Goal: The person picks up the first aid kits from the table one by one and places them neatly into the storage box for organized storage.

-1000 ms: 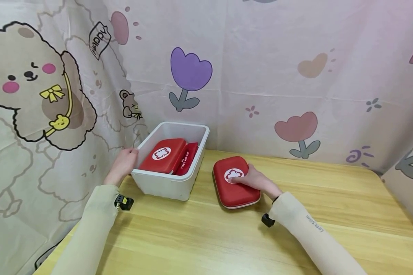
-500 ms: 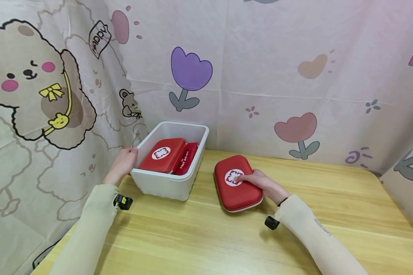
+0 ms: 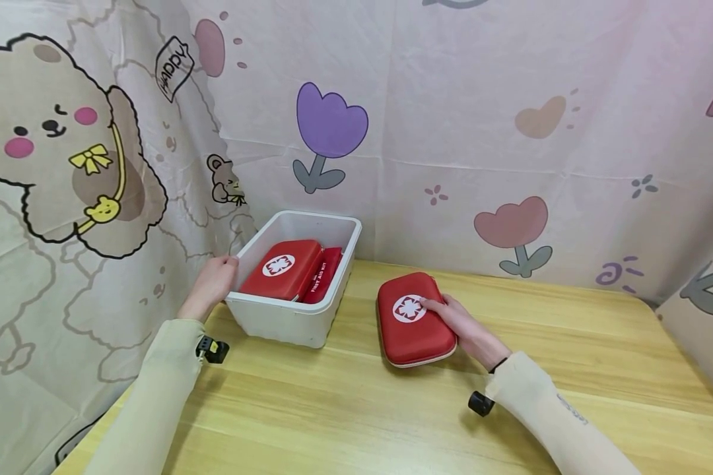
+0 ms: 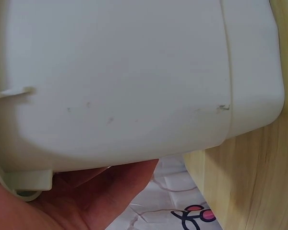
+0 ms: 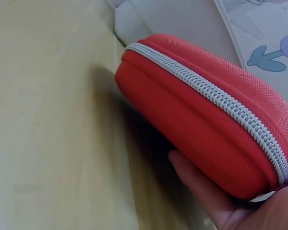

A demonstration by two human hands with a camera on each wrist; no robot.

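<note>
At the left, my left hand (image 3: 211, 284) grips the side rim of a white plastic bin (image 3: 273, 322). In the left wrist view, its fingers (image 4: 120, 184) curl under the rim against the bin's outer wall (image 4: 134, 72). My right hand (image 3: 468, 331) holds a red zippered first aid case (image 3: 416, 340), thumb on top near the white emblem and fingers beneath. The right wrist view shows the case (image 5: 197, 124) tilted, its pale zipper (image 5: 201, 86) facing the camera and a shadow on the wood below. Inside the bin lie another red case (image 3: 302, 256) and a flat red pouch (image 3: 327, 272) lettered FIRST AID KIT.
The wooden table (image 3: 333, 415) reaches back to a printed cloth backdrop (image 3: 416, 99) with flowers. A cloth with a bear (image 3: 53, 145) hangs close along the left side, next to the bin.
My right hand has drawn the red case slightly to the right, and the wrist has come nearer me. The left hand and the bin stay where they were.
</note>
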